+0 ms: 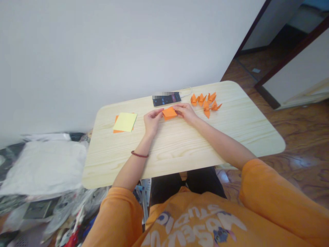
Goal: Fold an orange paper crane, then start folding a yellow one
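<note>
A stack of yellow and orange paper squares [125, 122] lies on a light wood table [180, 151] as the left hand [153, 121] and right hand [185, 113] pinch a folded orange square [169, 113] between them, below a phone [166, 99], beside orange paper cranes [205, 104]; a slipping finger could skew the fold.

bench: pale pine-grained wooden bench [180, 156] with rounded corners | far edge: black smartphone [166, 100], white charging cable [186, 91] running from it | left: pale yellow square paper sheet [125, 122] atop orange square paper [116, 119] | right: cluster of small orange origami cranes [205, 104] | centre: folded orange paper square [169, 113], bench contact hidden
</note>
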`<state>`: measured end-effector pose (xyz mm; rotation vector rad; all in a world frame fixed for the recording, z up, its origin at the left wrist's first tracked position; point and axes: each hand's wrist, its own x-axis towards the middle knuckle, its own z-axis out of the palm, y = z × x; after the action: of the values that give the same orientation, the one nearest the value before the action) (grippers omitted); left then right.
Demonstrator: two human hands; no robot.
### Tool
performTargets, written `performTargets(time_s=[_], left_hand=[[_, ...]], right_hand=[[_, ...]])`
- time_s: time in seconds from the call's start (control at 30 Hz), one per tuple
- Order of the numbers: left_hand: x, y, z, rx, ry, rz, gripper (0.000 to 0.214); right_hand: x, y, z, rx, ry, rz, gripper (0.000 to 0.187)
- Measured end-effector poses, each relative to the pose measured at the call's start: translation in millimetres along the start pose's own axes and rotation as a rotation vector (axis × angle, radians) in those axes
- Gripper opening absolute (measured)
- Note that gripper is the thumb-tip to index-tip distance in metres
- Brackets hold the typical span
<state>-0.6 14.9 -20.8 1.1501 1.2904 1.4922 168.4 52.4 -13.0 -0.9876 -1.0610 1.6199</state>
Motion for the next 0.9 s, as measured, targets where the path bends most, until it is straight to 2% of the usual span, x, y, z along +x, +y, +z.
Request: performTargets(time_s=[0.2, 0.37, 0.57, 0.7, 0.8, 0.9], left_hand=[[1.5, -1.2, 1.2, -0.057, 0.026, -0.063, 0.025], [2.2, -0.6, 2.5, -0.062, -0.002, -0.088, 0.027], [2.5, -0.1, 3.2, -0.056, 0.033, -0.043, 0.022], [-0.1, 2.9, 4.6, -0.111, 0.047, -0.017, 0.033], [-1.4, 4.7, 5.4, -0.166, 0.027, 0.003, 0.04], [-1.0, 5.0, 4.8, -0.118, -0.001, 0.027, 0.033]], right_hand=[[2.5, 4.8, -0.9, -0.007, -0.054, -0.055, 0.032], [5.4, 8.6, -3.7, -0.028, -0.044, -0.066, 0.024], [6.7, 8.8, -5.2, -0.096, -0.1, -0.096, 0.032], [4.9, 5.9, -4.2, -0.105, -0.103, -0.072, 0.038], [5.1, 5.2, -5.6, -0.072, -0.108, -0.043, 0.039], [6.2, 5.9, -7.7, -0.03, -0.119, -0.028, 0.039]])
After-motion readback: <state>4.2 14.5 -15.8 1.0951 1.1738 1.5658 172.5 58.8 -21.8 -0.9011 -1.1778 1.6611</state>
